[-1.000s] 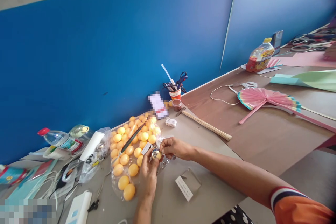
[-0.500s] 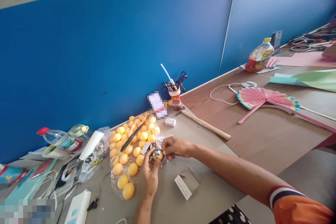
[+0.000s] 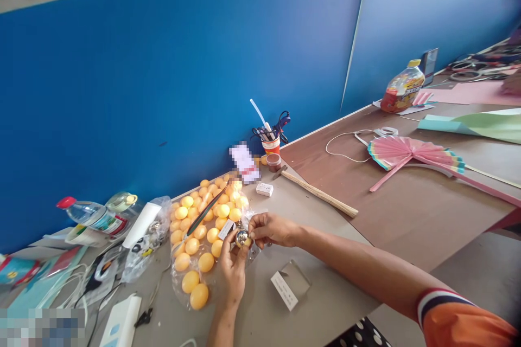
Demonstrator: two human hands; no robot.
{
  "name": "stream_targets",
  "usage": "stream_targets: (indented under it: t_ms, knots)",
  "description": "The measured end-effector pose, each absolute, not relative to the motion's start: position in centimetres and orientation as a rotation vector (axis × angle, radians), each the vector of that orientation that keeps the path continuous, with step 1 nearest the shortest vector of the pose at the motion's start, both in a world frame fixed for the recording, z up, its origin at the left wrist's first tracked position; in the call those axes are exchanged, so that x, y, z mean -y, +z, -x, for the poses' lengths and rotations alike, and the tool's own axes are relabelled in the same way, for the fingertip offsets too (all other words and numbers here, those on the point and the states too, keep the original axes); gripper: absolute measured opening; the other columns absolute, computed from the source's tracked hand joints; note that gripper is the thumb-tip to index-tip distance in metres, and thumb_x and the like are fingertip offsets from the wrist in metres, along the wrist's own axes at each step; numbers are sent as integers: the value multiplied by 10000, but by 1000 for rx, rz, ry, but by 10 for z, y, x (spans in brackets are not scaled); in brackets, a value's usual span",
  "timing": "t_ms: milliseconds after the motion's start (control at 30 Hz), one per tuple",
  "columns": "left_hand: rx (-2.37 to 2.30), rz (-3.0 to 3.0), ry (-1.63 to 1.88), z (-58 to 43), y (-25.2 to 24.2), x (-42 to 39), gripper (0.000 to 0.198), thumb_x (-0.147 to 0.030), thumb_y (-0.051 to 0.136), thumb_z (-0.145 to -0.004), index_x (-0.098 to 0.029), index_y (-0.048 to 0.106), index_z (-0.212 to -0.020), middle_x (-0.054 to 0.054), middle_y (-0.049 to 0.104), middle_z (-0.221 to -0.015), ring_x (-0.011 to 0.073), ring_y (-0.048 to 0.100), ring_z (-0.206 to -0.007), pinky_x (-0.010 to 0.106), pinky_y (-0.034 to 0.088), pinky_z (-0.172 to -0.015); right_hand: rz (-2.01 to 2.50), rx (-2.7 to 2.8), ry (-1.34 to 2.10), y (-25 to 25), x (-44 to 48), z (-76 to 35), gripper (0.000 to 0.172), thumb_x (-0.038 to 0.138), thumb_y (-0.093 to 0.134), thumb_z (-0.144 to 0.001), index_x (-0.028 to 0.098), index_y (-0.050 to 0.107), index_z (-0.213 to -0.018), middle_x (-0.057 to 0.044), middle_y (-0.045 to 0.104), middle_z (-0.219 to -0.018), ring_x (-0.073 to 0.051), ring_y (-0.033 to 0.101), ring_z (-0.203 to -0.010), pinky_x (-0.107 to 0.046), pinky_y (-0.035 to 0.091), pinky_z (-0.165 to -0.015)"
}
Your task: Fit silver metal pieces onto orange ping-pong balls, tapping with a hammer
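A small shiny metal ball (image 3: 243,237) with gold and silver reflections is held between the thumb and fingers of my left hand (image 3: 232,268). My right hand (image 3: 273,229) is closed in a pinch at the right side of the ball, its fingertips touching or nearly touching it. Whatever small thing may be between them is hidden. Just left of my hands lies a clear plastic bag of orange balls (image 3: 199,231), with dark tweezers (image 3: 207,209) and a small white card (image 3: 226,229) on top. An opened small box (image 3: 287,288) rests on the table below my right hand.
Beyond my hands are a hammer (image 3: 319,193), a small white box (image 3: 264,190), a round tub (image 3: 273,161) and a cup of tools (image 3: 271,145). A pink paper fan (image 3: 411,152) lies at right. Bottles (image 3: 95,217), cables and a power strip (image 3: 122,321) crowd the left.
The ball and the fingertips of both hands have shifted very slightly left, and the ball appears turned a little. Everything else stays in place.
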State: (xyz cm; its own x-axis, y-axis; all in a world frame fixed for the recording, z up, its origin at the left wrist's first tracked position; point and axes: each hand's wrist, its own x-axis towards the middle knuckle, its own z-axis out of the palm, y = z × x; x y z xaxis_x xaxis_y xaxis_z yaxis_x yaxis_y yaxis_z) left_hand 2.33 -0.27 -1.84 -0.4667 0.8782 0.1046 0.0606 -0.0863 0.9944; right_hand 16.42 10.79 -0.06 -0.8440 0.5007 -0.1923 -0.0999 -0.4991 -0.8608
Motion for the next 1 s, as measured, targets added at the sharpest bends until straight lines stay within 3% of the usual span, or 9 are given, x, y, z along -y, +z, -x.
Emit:
stream_targets:
  t_ms: [167, 433, 633, 767, 900, 1000]
  knots:
    - [-1545, -1053, 1606, -22, -21, 3, 524, -519, 783, -724, -197, 659, -1118, 127, 728, -1096, 276, 707, -983, 364, 570, -844, 593, 1279, 2428, -3, -108, -164, 272, 276, 812, -645, 140, 589, -720, 23, 660, -603, -56, 545, -449, -173, 380, -487]
    - [-1559, -1035, 1591, -27, -18, 4, 550, -518, 809, -687, -189, 669, -1105, 123, 735, -1059, 278, 705, -958, 358, 572, -818, 665, 1218, 2441, -7, -109, -160, 296, 224, 812, -561, 160, 563, -709, 37, 649, -558, -72, 551, -431, -180, 420, -470]
    - [-1408, -831, 1606, -22, -15, 2, 476, -461, 791, -743, -212, 656, -1126, 95, 717, -1133, 261, 708, -978, 377, 564, -871, 534, 1230, 2453, 1, -115, -166, 221, 267, 737, -648, 169, 564, -742, 62, 561, -533, -74, 517, -461, -198, 413, -512]
    - [-1341, -721, 1672, -19, -13, 1, 436, -415, 816, -727, -225, 676, -1094, 64, 721, -1081, 236, 726, -897, 384, 567, -880, 801, 1786, 1875, 3, -120, -172, 32, 144, 623, -727, 165, 604, -742, 43, 569, -603, -86, 498, -545, -213, 398, -574]
    - [-1334, -661, 1713, -16, -12, -1, 447, -392, 855, -682, -237, 689, -1067, 45, 729, -1033, 225, 731, -854, 356, 584, -834, 866, 2513, 1113, -1, -119, -175, 76, 123, 641, -752, 156, 687, -803, -51, 692, -877, -157, 589, -770, -244, 412, -675]
    - [-1322, -654, 1708, -15, -13, -1, 434, -380, 851, -693, -246, 690, -1073, 35, 726, -1048, 214, 731, -845, 353, 588, -841, 833, 2741, 845, -4, -114, -175, 173, 182, 673, -778, 153, 707, -946, -100, 689, -1032, -183, 614, -810, -258, 412, -664]
